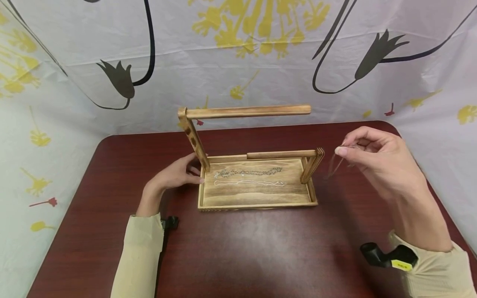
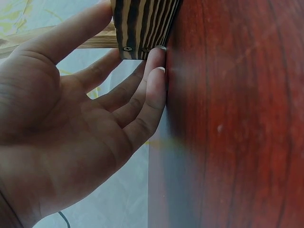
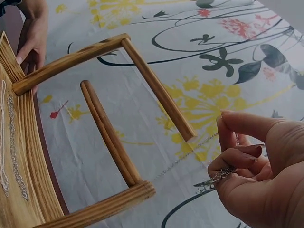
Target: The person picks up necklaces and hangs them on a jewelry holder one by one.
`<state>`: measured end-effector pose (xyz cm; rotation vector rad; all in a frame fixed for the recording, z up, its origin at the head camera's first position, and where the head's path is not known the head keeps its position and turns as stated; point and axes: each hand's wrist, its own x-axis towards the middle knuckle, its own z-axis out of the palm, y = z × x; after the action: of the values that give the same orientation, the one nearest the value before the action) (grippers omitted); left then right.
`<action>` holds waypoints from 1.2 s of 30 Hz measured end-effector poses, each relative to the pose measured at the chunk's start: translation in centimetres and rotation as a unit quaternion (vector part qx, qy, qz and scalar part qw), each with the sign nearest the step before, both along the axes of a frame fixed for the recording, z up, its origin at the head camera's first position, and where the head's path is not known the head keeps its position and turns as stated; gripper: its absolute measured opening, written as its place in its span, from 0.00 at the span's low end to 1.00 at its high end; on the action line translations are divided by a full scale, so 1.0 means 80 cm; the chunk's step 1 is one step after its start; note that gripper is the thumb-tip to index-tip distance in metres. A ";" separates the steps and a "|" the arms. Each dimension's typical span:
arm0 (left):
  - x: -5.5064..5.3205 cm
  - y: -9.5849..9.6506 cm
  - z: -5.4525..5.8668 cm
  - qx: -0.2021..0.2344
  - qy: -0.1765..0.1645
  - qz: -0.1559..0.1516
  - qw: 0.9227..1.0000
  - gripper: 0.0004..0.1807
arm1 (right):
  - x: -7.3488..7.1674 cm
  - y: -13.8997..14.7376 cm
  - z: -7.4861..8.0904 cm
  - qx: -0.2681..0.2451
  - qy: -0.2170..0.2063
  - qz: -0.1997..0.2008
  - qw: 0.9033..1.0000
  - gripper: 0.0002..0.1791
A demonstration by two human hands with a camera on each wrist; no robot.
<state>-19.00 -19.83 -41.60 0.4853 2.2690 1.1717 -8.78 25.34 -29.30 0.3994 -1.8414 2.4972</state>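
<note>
A wooden jewelry stand point(image 1: 257, 200) has a tray base and two horizontal bars on side posts. At its left end my left hand point(image 1: 177, 174) grips the tray, thumb at the near side and fingers at the far side. In the left wrist view, the fingers point(image 2: 154, 95) reach the dark-striped tray end point(image 2: 145, 28). To the right of the stand, raised above the table, my right hand point(image 1: 387, 163) pinches a thin chain necklace point(image 1: 338, 166). The right wrist view shows the chain stretching toward the stand and a bunched part point(image 3: 218, 178) at the curled fingers.
Inside the tray lie a thicker silver chain point(image 1: 249, 172) and a thinner one point(image 1: 249, 182), side by side. The stand rests on a dark red table point(image 1: 238, 252). A patterned cloth point(image 1: 238, 54) hangs behind and at both sides.
</note>
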 end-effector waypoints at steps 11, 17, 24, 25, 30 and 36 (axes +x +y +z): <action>0.000 0.000 -0.002 0.001 0.003 0.000 1.000 0.48 | -0.010 0.013 0.002 -0.073 -0.008 0.010 0.997 0.14; -0.001 0.002 -0.001 0.001 0.000 -0.002 1.000 0.46 | -0.016 0.012 0.002 -0.094 0.001 0.028 0.995 0.14; -0.001 0.003 0.000 0.000 0.001 0.002 1.000 0.42 | -0.021 0.012 0.007 -0.116 0.001 0.029 0.993 0.15; -0.001 0.003 0.000 0.000 0.003 0.002 1.000 0.42 | -0.022 0.012 0.008 -0.115 0.000 0.024 0.993 0.15; -0.001 0.002 0.000 0.004 0.007 0.001 1.000 0.41 | -0.026 0.014 0.014 -0.107 -0.011 0.004 0.994 0.13; 0.000 0.001 0.001 0.001 0.009 0.006 1.000 0.42 | -0.030 0.014 0.019 -0.091 -0.019 -0.021 0.995 0.11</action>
<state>-19.04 -19.76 -41.55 0.4853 2.2885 1.1790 -11.21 26.46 -27.79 0.3068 -1.5960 2.6328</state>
